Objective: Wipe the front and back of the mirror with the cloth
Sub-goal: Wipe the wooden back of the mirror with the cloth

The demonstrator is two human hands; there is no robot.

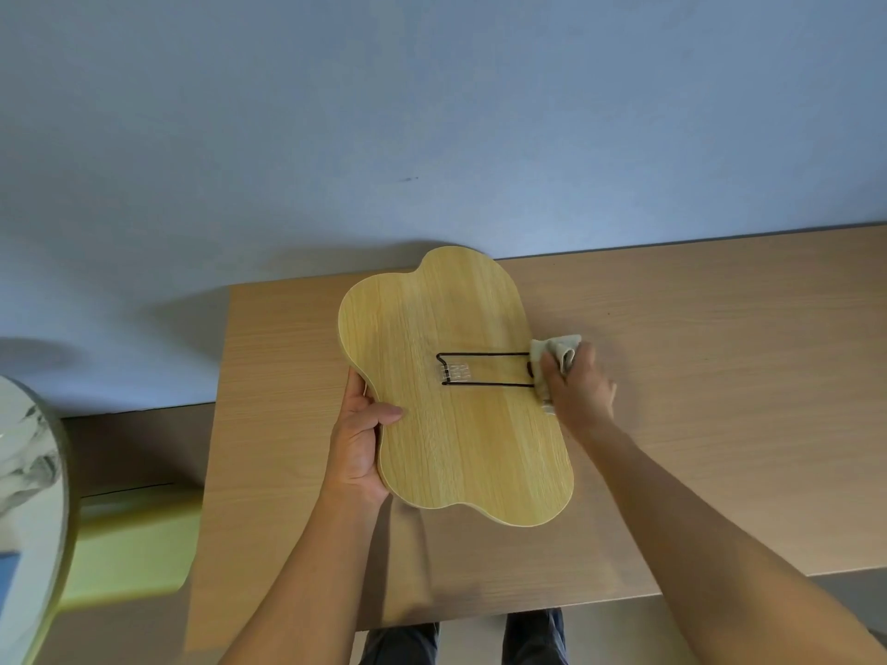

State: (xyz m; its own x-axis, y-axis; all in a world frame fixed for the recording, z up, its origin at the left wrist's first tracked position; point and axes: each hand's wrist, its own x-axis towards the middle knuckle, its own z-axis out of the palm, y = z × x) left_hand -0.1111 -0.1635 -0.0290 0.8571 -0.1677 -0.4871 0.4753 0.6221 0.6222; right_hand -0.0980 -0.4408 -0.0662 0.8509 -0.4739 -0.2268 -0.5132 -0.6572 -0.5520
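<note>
Seen from the head camera, a pale wood-grain tabletop (pixel 696 376) fills the middle and right of the frame, its far edge meeting a plain blue-grey wall (pixel 336 112) that takes up the whole upper half. A small dark mark sits on the wall just above centre. At the lower left, a yellow-green block (pixel 134 544) lies below the tabletop's left end, and at the far left edge a round, marbled white surface (pixel 24 472) is cut off by the frame. No writing or brand shows anywhere.

At the centre of the frame lies the mirror (pixel 456 391), back side up: a wavy, cloud-shaped panel of light yellowish wood grain, with a black wire stand (pixel 485 369) folded flat against it and fixed by a clear hinge piece. Whether it rests flat on the tabletop or is raised a little cannot be told.

The left hand (pixel 360 443) clasps the mirror's left edge, thumb on top. The right hand (pixel 578 391) is closed around a bunched grey-beige cloth (pixel 552 357), pressing it on the mirror's right edge beside the stand's end.
</note>
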